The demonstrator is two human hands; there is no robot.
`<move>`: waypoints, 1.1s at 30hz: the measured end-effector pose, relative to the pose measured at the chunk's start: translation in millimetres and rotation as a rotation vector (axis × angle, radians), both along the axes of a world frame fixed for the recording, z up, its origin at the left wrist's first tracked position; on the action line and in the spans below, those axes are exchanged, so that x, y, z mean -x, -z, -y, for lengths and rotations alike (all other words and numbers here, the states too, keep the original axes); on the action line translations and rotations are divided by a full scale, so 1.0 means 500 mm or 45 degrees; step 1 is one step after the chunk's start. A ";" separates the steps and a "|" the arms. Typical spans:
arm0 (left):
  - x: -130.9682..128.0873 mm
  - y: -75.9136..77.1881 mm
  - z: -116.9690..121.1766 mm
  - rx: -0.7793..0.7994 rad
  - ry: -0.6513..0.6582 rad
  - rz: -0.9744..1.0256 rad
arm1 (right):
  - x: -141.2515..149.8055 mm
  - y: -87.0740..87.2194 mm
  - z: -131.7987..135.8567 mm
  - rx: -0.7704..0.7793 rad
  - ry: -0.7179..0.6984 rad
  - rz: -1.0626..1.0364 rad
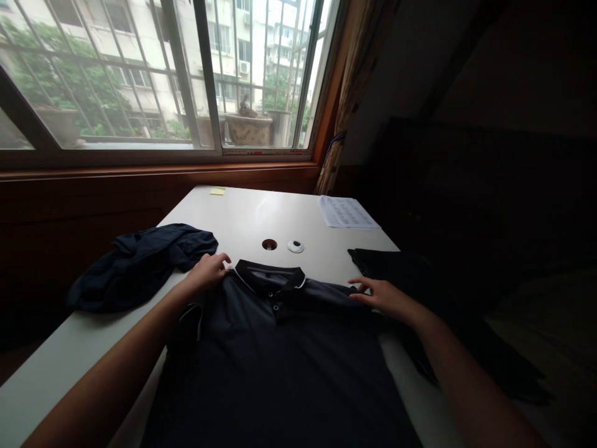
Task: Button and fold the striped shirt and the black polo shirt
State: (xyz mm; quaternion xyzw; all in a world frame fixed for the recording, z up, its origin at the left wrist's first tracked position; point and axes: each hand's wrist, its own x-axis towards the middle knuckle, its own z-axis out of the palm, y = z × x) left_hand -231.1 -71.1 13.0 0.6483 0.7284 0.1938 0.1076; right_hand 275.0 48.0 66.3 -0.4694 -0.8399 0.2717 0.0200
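A dark polo shirt (289, 354) lies spread on the white table, its collar (270, 274) with white edging pointing toward the window. The buttoned placket faces up. At the shirt's left shoulder, my left hand (209, 269) pinches the fabric, with one finger lifted. My right hand (375, 294) is closed on the opposite shoulder, its index finger raised a little off the cloth. The left sleeve (186, 323) hangs loosely folded below my left wrist. The shirt's lower hem is out of the picture.
A crumpled dark blue garment (153, 261) lies on the table's left edge. Dark folded cloth (396, 264) is at the right. Printed sheets (349, 213), a yellow sticky note (217, 191), a cable hole (269, 244) and its white cover (295, 246) are on the white table (261, 208).
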 end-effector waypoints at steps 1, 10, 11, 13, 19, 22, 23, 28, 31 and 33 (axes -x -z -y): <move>0.002 -0.004 -0.003 0.011 0.030 0.008 | -0.004 -0.002 -0.004 0.018 -0.015 -0.009; -0.043 -0.021 -0.076 0.050 0.076 0.060 | -0.013 -0.013 -0.035 0.064 0.011 0.062; -0.053 -0.019 -0.085 0.053 0.087 0.067 | -0.010 -0.014 -0.035 0.119 0.002 0.088; -0.073 -0.017 -0.101 0.063 0.105 0.081 | -0.003 -0.018 -0.035 0.206 -0.036 0.103; -0.098 -0.026 -0.119 -0.008 0.121 0.134 | -0.001 -0.052 -0.034 0.129 0.021 -0.152; -0.097 -0.031 -0.116 -0.131 0.068 0.180 | -0.007 -0.067 -0.033 0.252 0.138 -0.629; -0.097 -0.032 -0.115 -0.170 0.043 0.197 | -0.009 -0.068 -0.034 0.321 0.185 -0.772; -0.094 -0.019 -0.117 -0.314 -0.090 0.259 | -0.004 -0.044 -0.050 0.311 0.502 -1.011; -0.092 -0.003 -0.119 -0.347 -0.135 0.274 | -0.002 -0.028 -0.059 0.316 0.560 -0.948; -0.093 0.008 -0.119 -0.356 -0.156 0.281 | -0.008 -0.023 -0.062 0.335 0.544 -0.864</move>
